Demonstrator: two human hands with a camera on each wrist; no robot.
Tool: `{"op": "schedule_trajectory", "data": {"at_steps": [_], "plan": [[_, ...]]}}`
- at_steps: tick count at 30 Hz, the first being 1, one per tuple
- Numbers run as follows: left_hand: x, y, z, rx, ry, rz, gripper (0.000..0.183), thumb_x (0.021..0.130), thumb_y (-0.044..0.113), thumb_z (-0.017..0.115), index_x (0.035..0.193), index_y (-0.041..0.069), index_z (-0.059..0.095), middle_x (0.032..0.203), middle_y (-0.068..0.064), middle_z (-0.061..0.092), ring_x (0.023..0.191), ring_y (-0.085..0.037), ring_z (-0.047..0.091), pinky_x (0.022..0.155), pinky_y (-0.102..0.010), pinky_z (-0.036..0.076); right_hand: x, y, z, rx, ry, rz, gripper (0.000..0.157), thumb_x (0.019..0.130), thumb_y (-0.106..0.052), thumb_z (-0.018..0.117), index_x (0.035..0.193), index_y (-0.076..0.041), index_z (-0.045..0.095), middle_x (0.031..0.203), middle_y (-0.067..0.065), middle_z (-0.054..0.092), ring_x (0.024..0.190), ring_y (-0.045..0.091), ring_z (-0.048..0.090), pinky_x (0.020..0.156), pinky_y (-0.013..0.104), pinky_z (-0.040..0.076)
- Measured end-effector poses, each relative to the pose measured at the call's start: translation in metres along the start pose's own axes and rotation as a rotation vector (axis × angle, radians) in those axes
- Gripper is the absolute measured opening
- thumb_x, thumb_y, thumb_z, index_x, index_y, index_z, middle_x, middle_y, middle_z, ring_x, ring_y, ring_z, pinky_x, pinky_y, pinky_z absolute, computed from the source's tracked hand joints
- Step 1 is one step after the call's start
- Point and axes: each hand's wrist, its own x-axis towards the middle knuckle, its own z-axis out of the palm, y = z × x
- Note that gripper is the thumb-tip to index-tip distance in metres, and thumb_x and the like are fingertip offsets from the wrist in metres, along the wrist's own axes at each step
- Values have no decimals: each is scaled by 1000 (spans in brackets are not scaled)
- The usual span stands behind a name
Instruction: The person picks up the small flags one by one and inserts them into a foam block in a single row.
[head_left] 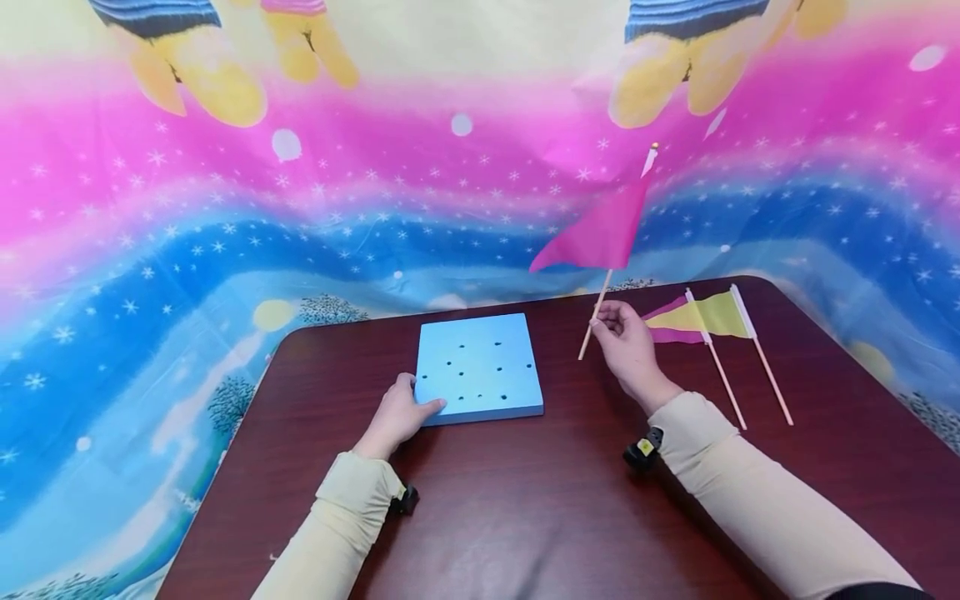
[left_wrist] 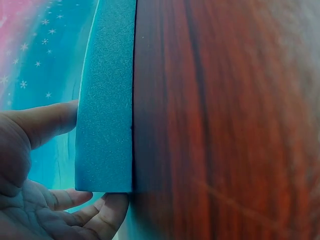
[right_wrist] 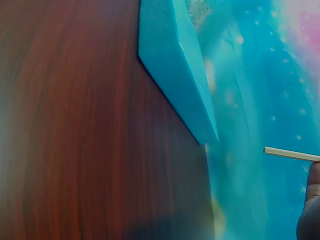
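A square blue foam board (head_left: 480, 358) with several small holes in its top lies flat on the table. My left hand (head_left: 397, 410) holds its near left corner, the thumb on the top and the fingers against the left side. Between thumb and fingertips, my right hand (head_left: 630, 346) pinches the thin wooden stick of a pink triangular flag (head_left: 603, 229). The flag is raised right of the board, its stick tilted and the lower end free below the fingers. In the right wrist view that stick end (right_wrist: 287, 153) shows apart from the board.
Two more flags lie on the dark wooden table (head_left: 480, 508) at the right: a yellow one with pink edges (head_left: 678, 321) and a yellow-green one (head_left: 726, 315). Behind the table's far edge hangs a colourful patterned cloth (head_left: 420, 192).
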Motion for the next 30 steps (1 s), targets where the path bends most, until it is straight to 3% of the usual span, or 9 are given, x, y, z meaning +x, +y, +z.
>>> {"op": "schedule_trajectory", "data": {"at_steps": [5, 9, 11, 19, 30], "plan": [[2, 0, 1, -6, -7, -6, 69, 96, 25, 75, 143, -12, 41, 141, -32, 51, 128, -42, 52, 104, -55, 45, -6, -8, 22, -3, -48, 26, 22, 101, 7, 56, 122, 14, 55, 109, 17, 57, 96, 11, 55, 83, 13, 46], [2, 1, 2, -6, -10, -18, 70, 96, 26, 75, 144, -11, 41, 142, -31, 51, 129, -41, 51, 105, -55, 45, -6, -3, 35, -79, -127, 25, 25, 103, 2, 57, 127, 12, 54, 116, 23, 57, 107, 24, 57, 85, 12, 46], [2, 1, 2, -4, -10, -24, 69, 96, 26, 75, 143, -11, 41, 142, -31, 51, 129, -41, 52, 104, -55, 45, -3, 9, 40, -89, -151, 2, 26, 104, 0, 57, 128, 10, 54, 119, 24, 57, 111, 30, 57, 87, 13, 47], [2, 2, 0, -4, 8, -21, 69, 95, 25, 76, 143, -11, 42, 140, -31, 52, 127, -41, 52, 104, -55, 46, -3, 18, 57, -171, -144, -25, 22, 102, 0, 60, 122, 9, 58, 112, 19, 60, 106, 30, 60, 84, 19, 50], [2, 1, -1, -4, 9, -23, 70, 96, 26, 75, 144, -11, 41, 142, -32, 50, 131, -43, 50, 105, -56, 45, -4, 25, 72, -170, -162, -46, 21, 102, 3, 59, 121, 11, 60, 112, 23, 61, 105, 33, 62, 88, 26, 54]]}}
